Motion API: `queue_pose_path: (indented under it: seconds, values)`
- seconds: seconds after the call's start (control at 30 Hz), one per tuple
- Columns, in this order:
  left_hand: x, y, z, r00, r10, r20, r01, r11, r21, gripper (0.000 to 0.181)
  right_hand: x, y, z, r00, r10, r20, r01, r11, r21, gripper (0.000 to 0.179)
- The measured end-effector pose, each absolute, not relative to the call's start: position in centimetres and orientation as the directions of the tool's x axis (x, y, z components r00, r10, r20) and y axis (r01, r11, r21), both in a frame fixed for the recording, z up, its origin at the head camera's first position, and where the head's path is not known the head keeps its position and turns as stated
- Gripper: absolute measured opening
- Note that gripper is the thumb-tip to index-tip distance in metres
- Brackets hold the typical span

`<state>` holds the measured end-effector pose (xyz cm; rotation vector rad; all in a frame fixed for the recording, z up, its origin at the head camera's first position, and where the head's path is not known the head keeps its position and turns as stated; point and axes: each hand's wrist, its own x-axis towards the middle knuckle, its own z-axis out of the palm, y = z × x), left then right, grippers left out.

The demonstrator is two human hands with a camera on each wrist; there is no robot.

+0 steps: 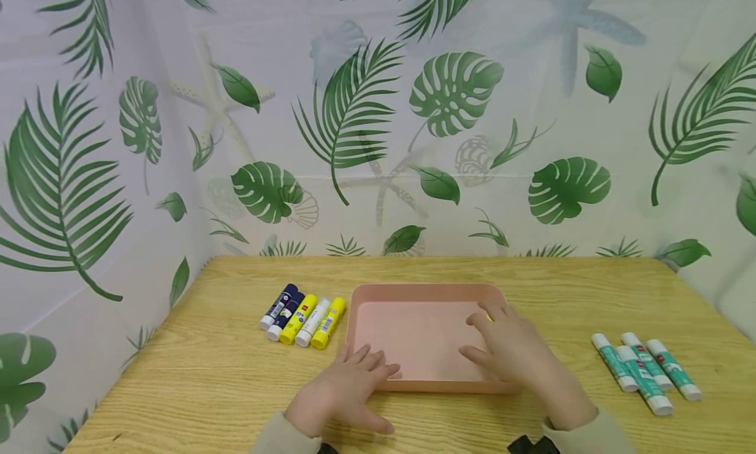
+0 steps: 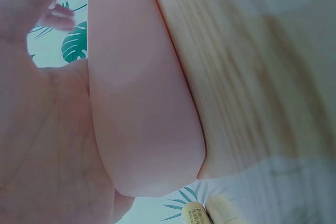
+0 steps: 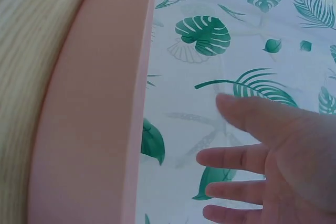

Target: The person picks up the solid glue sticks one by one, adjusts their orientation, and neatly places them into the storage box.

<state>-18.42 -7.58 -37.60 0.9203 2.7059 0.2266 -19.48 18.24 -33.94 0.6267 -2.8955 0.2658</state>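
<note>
A shallow pink tray [image 1: 425,292] lies on the wooden table, its near wall [image 2: 142,87] close beside my left palm. My left hand [image 1: 348,388] is spread at the tray's near left corner, fingers reaching over the rim and thumb pointing right. Above the tray's right side, my right hand [image 1: 510,346] has its fingers apart and slightly bent; in the right wrist view nothing sits between the thumb and fingers [image 3: 231,157]. A small yellow bit [image 1: 489,316] shows by the right fingertips, the rest of it hidden behind the hand.
Left of the tray lies a row of glue sticks: two dark blue [image 1: 279,306], two yellow [image 1: 298,319] and a white one [image 1: 313,322]. Several teal glue sticks [image 1: 646,378] lie on the right, two overlapping. A leaf-print cloth [image 1: 378,145] hangs behind the table.
</note>
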Motion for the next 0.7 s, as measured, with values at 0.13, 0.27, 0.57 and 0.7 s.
queue_pose_path:
  seconds: [0.13,0.27,0.57,0.7]
  values:
    - [-18.5,-7.6,-37.6,-0.761,0.617,-0.201,0.577,0.785,0.226,0.080,-19.2,18.0,-33.6,-0.882,-0.406,0.241,-0.448,0.880,-0.159,0.046]
    - [-18.6,-7.6,-37.8,-0.758,0.618,-0.206,0.575,0.784,0.235,0.079,-19.1,18.0,-33.6,-0.865,-0.407,0.292,-0.460,0.877,-0.140,0.052]
    - [-18.6,-7.5,-37.7,-0.752,0.616,-0.233,0.562,0.785,0.260,0.078,-19.4,18.9,-34.0,-0.828,-0.426,0.364,-0.493,0.862,-0.113,0.054]
    - [-18.5,-7.7,-37.6,-0.758,0.615,-0.218,0.569,0.786,0.242,0.079,-19.5,19.4,-34.0,-0.807,-0.432,0.403,-0.513,0.850,-0.117,0.053]
